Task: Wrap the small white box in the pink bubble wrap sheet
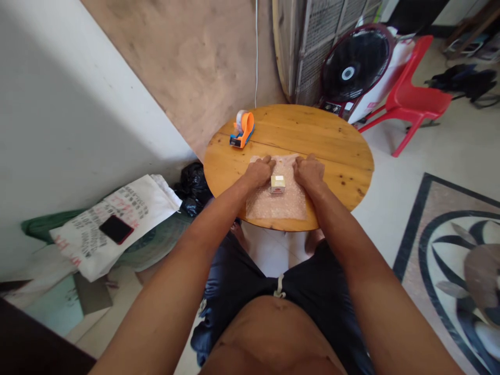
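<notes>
A sheet of bubble wrap (260, 203) lies on the round wooden table (344, 156) in front of me. A small pale box (277, 184) rests on the sheet, between my forearms. My left hand (259, 172) is closed on the sheet's far left corner, its fingers curled over the edge. At the far right corner, my right hand (310, 171) grips the wrap in the same way. Both sets of fingertips are partly hidden. Neither hand touches the box.
An orange and blue tape dispenser (244, 129) stands at the table's back left. Left of the table, a phone (116, 229) lies on a white printed sack (136, 200). A red chair (417, 99) and a black round fan (355, 65) stand to the right.
</notes>
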{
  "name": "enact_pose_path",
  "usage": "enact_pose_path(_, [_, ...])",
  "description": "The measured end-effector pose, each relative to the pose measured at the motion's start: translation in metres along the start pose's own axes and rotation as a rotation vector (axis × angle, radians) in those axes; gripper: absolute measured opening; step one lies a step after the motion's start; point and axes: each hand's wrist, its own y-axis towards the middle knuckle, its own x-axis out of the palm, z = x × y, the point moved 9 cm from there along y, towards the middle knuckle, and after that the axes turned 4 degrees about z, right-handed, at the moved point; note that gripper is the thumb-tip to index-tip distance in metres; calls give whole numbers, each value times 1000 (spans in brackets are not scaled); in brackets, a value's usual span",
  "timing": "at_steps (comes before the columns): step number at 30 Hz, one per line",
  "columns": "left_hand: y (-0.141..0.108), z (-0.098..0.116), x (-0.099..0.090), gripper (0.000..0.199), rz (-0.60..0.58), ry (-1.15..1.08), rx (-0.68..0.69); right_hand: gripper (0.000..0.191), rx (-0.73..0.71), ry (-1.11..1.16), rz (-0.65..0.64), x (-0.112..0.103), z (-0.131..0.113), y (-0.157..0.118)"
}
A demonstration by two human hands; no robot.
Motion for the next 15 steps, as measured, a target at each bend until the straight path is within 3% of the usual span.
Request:
enact_pose_path(9, [21, -8, -1, 41, 6, -25, 2, 51, -3, 55, -10, 7, 10, 31])
enact_pose_path(15, [26, -16, 3, 41, 74, -102, -40, 49, -5, 45, 35, 5, 13, 30])
